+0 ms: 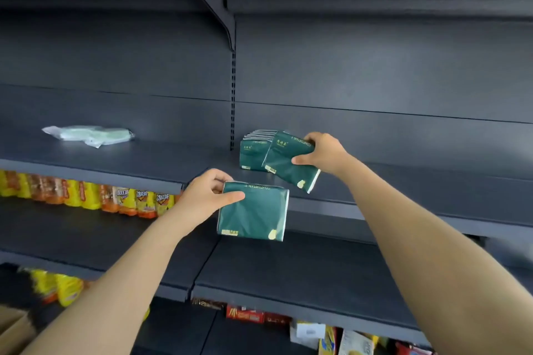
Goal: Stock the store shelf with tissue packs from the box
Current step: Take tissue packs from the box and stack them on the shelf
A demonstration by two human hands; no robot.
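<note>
The right hand (pixel 323 153) is clamped on a tilted tissue pack (pixel 290 167). Its thumb lies across the green front and its fingers curl over the upper right edge, their tips hidden behind the wrapper. Just left of that grip, and partly covered by the held pack, a row of tissue packs (pixel 253 153) stands on the shelf (pixel 403 181). Only the front pack's face and the thin top edges of those behind show, so their number is hard to make out, and whether the held pack touches the row cannot be told. Below and left of the right hand, the left hand (pixel 207 196) grips a second tissue pack (pixel 253 212) by its upper left corner, thumb on the front and fingers folded behind it. This pack hangs in front of the shelf's front edge and is apart from the tilted one. Far to the left of both grips a crumpled clear plastic wrapper (pixel 89 135) lies on the same level. Under the left hand, blurred yellow and orange snack bags (pixel 86 196) line a lower shelf. The cardboard box (pixel 11 331) is cut off at the bottom left corner, its contents out of sight.
</note>
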